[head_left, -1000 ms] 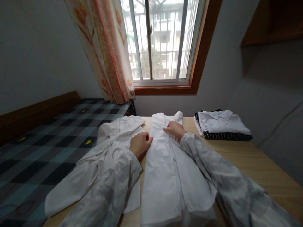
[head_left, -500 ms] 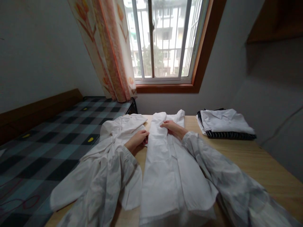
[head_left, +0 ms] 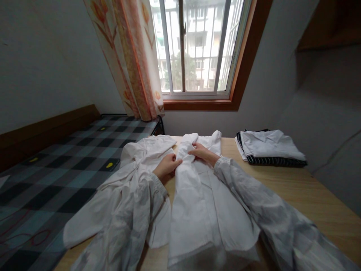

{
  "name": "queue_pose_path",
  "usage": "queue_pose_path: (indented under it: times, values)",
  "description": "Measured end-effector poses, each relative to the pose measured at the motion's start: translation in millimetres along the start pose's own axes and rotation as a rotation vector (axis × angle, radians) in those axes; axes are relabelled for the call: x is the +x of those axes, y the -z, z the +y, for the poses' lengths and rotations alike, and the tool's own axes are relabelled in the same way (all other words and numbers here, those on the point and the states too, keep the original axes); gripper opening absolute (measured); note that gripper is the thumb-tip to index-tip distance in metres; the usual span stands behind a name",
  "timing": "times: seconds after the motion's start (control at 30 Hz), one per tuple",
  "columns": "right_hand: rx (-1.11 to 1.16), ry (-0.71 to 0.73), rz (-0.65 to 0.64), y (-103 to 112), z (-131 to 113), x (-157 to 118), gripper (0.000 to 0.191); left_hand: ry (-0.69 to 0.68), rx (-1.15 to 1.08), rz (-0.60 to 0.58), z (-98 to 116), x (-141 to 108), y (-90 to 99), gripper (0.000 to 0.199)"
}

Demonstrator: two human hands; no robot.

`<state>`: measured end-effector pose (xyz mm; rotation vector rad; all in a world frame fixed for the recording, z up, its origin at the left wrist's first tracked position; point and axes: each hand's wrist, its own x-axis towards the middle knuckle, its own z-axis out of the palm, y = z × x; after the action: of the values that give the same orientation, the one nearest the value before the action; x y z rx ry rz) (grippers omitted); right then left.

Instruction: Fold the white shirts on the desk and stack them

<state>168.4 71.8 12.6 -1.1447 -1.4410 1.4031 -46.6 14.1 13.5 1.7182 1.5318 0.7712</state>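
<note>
A white shirt (head_left: 188, 210) lies lengthwise on the wooden table, its sides folded inward. My left hand (head_left: 168, 165) pinches the left edge of its upper part, thumb on top and fingers curled underneath. Further up and to the right, my right hand (head_left: 203, 153) grips the cloth of the same shirt between thumb and fingers. Between the two hands the fabric is bunched and slightly raised. Left of it, a second white garment (head_left: 135, 162) lies loosely crumpled, partly under my left sleeve.
A folded stack of white and black-striped clothes (head_left: 270, 146) sits at the table's back right. On the left is a bed with a checked cover (head_left: 70, 169). Behind the table are a window (head_left: 197, 49) and a flowered curtain (head_left: 132, 56). Bare wood of the table (head_left: 304, 195) shows at right.
My left hand has moved slightly right onto the shirt's edge. My right hand has shifted a little left. The cloth between them is now lifted and creased.
</note>
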Motion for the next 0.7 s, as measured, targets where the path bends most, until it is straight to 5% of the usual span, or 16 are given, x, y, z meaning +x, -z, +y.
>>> queue_pose_path:
  times: [0.2,0.33,0.43,0.57,0.7]
  values:
    - [0.037,-0.071,0.108,1.0,2.3,7.9,0.065,0.001,0.097,-0.105,14.2,-10.6,9.5,0.057]
    - [0.048,0.023,0.197,9.3,2.7,19.7,0.095,-0.091,0.432,0.069,30.1,-36.1,9.5,0.074]
    - [-0.076,0.089,0.157,20.4,1.5,29.0,0.087,-0.303,0.595,0.143,35.6,-50.2,5.3,0.068]
    - [-0.226,0.086,0.100,28.4,-2.8,38.1,0.056,-0.555,0.625,0.012,34.6,-55.5,4.7,0.060]
    - [-0.291,0.136,0.076,27.5,-3.1,41.5,0.073,-0.611,0.562,-0.078,26.2,-55.6,9.9,0.068]
